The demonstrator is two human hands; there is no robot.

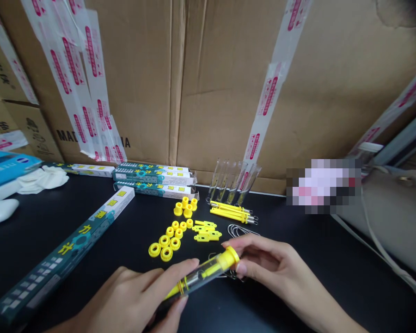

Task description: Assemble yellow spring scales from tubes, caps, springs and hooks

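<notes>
A clear plastic tube (194, 280) with yellow parts and a metal spring inside, a tubular spring scale, slants up to the right over the table. My left hand (128, 296) is wrapped round its lower part. At the upper end, the fingers of my right hand (268, 259) pinch the yellow end cap (230, 256), which sits at the tube's mouth. Just beyond lie yellow rings (166, 253), flanged yellow caps (188, 211) and flat yellow pieces (208, 236). Wire hooks (241, 230) lie behind my right hand, others partly hidden under the tube.
Yellow rods with springs (230, 214) lie before several clear tubes (223, 182) at the back. Printed boxes (152, 175) are stacked left of them, and one long box (69, 249) lies diagonally. Crumpled tissue (43, 179) is far left; a bag (395, 226) stands right. Cardboard (222, 106) walls the back.
</notes>
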